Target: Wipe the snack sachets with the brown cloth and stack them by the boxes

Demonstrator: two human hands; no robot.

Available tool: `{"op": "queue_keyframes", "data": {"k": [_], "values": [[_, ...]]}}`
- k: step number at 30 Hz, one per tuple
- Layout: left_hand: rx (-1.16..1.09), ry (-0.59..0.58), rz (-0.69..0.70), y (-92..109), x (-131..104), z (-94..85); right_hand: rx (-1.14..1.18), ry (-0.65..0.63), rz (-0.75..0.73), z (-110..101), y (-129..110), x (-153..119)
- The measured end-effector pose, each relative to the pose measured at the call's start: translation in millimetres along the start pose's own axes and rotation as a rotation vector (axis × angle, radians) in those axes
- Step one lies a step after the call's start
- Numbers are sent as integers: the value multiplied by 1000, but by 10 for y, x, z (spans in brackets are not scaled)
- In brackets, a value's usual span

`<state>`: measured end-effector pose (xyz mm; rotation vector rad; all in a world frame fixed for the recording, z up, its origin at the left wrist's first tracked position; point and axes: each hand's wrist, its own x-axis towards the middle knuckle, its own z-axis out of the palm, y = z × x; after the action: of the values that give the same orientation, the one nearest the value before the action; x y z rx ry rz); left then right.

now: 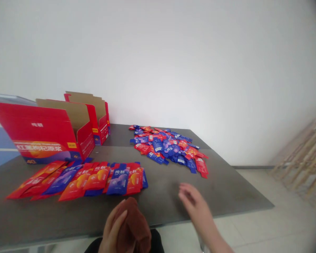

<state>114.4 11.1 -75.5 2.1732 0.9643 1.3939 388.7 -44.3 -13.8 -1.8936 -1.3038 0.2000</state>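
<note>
On my feed: left hand (113,225) is closed around a brown cloth (140,232), bunched, its fold up between thumb and fingers, just off the near edge of the worktop (160,193). Right hand (193,202) looks empty: fingers loosely curled, moderate gap to the thumb, palm turned inward. It's over the near edge, right of the cloth; I can't tell its height.

Key geometry: the cloth lies left and nearer me from the right hand, well apart. Its long axis is unclear, too crumpled, but the visible fold runs roughly up and down in view.

Next out: row (97,175) of red and blue packets, straight ahead and left of the left hand, so that hand is nearer. Row runs left to right; the right-end packets point away from me, the left-end ones slant.

Pile (168,144) is beyond the right hand, ahead and a bit left. Nearest piece is a red packet (201,167), long axis pointing mostly away; right hand is nearer.

Farther left, behind the row: front box (50,123), lid up, then rear box (103,130).
</note>
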Motion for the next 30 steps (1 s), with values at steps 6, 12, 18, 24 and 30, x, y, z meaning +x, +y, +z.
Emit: {"op": "queue_keyframes", "data": {"k": [6,12,18,24,30], "values": [[355,-103,231,-36,232,-41,-424,68,140,-605,878,1113],[388,-120,218,12,245,-18,-658,-89,260,-529,1031,1254],[334,-114,170,37,245,-25,-706,-87,351,-674,874,1031],[118,-125,-1,199,206,8,-440,-70,337,-762,387,88],[-87,-289,38,843,-89,258,556,-243,307,-428,-353,-847]]}}
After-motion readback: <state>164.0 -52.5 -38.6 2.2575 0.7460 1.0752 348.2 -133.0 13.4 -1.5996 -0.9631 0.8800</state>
